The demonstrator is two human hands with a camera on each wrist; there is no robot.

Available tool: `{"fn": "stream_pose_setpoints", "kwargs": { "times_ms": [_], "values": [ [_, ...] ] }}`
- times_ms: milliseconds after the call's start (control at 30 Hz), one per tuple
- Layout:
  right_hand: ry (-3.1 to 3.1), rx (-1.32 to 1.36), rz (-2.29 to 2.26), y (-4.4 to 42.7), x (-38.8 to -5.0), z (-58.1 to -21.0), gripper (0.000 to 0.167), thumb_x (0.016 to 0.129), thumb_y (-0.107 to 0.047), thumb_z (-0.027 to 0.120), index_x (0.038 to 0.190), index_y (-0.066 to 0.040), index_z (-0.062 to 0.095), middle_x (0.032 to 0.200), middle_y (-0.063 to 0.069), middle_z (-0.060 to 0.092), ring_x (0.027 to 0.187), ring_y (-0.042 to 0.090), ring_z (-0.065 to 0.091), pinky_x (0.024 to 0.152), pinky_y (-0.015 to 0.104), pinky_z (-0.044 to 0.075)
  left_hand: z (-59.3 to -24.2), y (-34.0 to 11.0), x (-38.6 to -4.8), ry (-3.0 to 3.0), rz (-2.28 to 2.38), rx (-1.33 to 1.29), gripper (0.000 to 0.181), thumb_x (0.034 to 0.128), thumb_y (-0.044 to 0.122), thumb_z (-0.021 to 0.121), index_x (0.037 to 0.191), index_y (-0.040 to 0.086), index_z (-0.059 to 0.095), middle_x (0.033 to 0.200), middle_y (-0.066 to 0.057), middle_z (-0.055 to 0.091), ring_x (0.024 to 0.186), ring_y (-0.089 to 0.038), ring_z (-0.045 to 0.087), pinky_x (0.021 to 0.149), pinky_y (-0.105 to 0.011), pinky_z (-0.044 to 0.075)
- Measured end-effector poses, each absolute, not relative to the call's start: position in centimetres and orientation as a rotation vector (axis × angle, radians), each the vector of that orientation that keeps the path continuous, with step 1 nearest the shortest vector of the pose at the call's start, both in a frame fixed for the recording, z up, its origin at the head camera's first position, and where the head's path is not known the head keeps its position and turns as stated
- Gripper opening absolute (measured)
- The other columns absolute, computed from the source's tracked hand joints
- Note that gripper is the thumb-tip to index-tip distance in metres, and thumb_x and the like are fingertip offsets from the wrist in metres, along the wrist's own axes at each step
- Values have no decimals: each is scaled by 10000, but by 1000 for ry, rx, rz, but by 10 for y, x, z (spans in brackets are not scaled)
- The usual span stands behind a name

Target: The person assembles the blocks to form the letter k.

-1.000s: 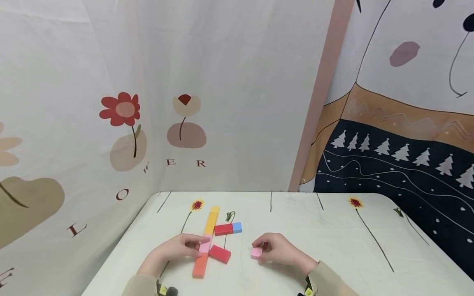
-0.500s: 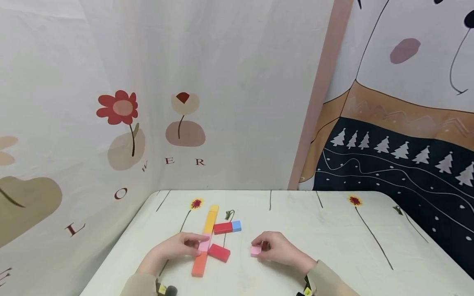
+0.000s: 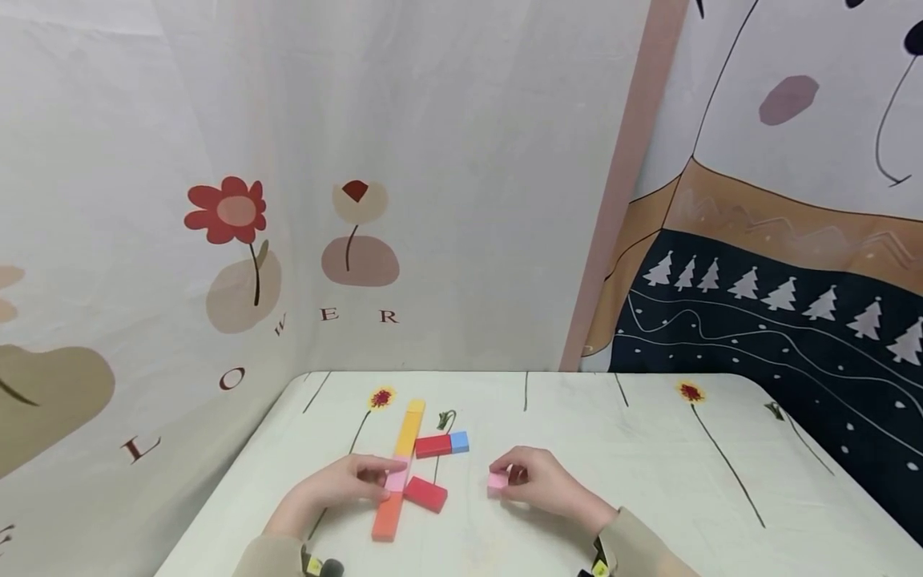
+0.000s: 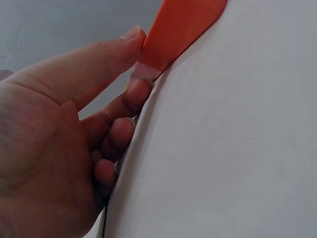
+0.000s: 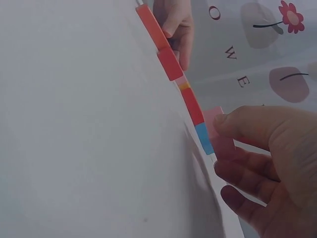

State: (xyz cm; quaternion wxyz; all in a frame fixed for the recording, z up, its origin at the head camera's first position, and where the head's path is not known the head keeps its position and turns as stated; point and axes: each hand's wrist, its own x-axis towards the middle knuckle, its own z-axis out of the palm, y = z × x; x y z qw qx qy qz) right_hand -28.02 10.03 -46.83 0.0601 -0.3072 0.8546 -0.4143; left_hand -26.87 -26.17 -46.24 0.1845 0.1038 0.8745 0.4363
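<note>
In the head view a row of blocks runs away from me: an orange block point(image 3: 387, 519) nearest, a pink block point(image 3: 397, 479), then a yellow block point(image 3: 409, 433) with a small yellow piece point(image 3: 416, 405) at its far end. My left hand point(image 3: 348, 481) holds the row at its pink block, thumb by the orange joint, index finger over the far part. My right hand point(image 3: 542, 481) pinches a small pink block point(image 3: 497, 483) between thumb and fingers, apart from the others. The right wrist view shows this pink block point(image 5: 214, 121) at the thumb tip.
Right of the row lies a red block point(image 3: 426, 494), its near-left corner at the row. Farther back, another red block point(image 3: 433, 446) meets a small blue block point(image 3: 459, 442). The white table point(image 3: 649, 473) has printed flowers. Printed cloth point(image 3: 461, 200) hangs behind it.
My right hand has risen slightly with the small pink block. My left hand keeps its place on the row, and the blocks on the table stay put.
</note>
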Motion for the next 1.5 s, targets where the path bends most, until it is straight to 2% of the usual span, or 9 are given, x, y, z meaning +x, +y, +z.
{"fn": "stream_pose_setpoints", "kwargs": {
  "times_ms": [800,1167,1500],
  "values": [
    [2595,-933,-1286,99,-278,-466,275,823,-100,763,1094,-115,718,934,-86,624,783,84,541,687,242,474,-459,-261,-267,2486,1205,321,494,816,248,778,1292,227,647,891,-43,548,915,-206,479,720,-362,394],
    [2560,-955,-1250,90,-276,-467,292,825,-181,785,1104,-128,717,940,-103,619,803,79,547,719,234,488,-462,-262,-269,2483,1218,321,490,818,244,777,1291,232,648,896,-42,543,922,-208,472,724,-360,392],
    [2543,-999,-1266,77,-273,-469,363,813,-192,797,1142,-79,696,952,-104,620,791,57,553,713,231,492,-464,-263,-269,2472,1228,324,495,818,244,778,1295,222,645,897,-43,547,917,-210,475,725,-359,394]
  ]
}}
